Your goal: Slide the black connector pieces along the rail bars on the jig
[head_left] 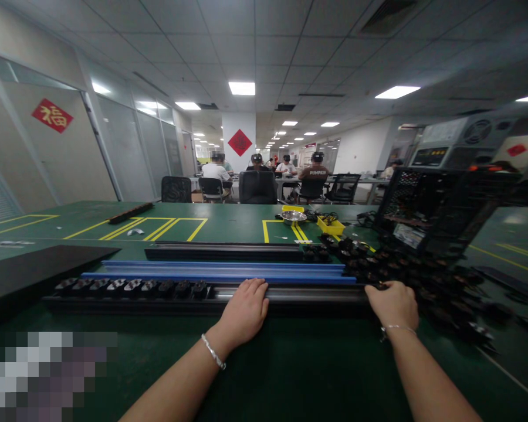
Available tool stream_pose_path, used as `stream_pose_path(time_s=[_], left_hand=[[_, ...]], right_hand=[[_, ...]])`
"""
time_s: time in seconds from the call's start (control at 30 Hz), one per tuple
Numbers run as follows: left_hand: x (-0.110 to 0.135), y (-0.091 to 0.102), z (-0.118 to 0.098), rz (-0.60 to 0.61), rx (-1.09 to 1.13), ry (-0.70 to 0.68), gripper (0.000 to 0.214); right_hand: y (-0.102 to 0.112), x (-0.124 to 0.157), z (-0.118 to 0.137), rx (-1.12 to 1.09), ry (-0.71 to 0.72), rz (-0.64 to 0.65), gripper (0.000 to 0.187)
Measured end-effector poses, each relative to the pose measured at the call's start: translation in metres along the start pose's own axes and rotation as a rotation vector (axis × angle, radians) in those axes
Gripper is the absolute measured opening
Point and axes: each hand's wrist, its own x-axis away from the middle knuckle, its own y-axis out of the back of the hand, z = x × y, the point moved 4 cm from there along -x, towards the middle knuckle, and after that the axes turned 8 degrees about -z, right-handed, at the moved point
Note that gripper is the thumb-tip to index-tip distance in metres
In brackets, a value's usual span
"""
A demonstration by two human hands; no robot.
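A long black rail (290, 295) lies across the green table in front of me, with a row of black socket modules (132, 286) seated in its left part. My left hand (245, 310) rests on the rail's middle, its fingers curled over the edge. At the rail's right end my right hand (393, 303) is closed, fingertips at a small black part from the pile (405, 275) of loose modules. Blue strips (220, 271) lie just behind the rail.
A second black rail (224, 252) lies farther back. A black panel (35, 266) sits at the left. A metal bowl (293, 217) and yellow tray (331, 225) stand mid-table. A black crate (440, 205) rises at right. Several people sit at a far table.
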Motion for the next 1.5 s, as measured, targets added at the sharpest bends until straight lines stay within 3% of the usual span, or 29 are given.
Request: stream_pose_path(time_s=[0.87,1.5], left_hand=[[0.0,-0.001,-0.001,0.013,-0.011,-0.001,0.04],[-0.001,0.001,-0.001,0.01,-0.003,0.012,0.04]], right_hand=[[0.0,-0.007,-0.014,-0.079,-0.101,0.005,0.049],[-0.009,-0.019,-0.026,-0.127,-0.094,-0.009,0.044]])
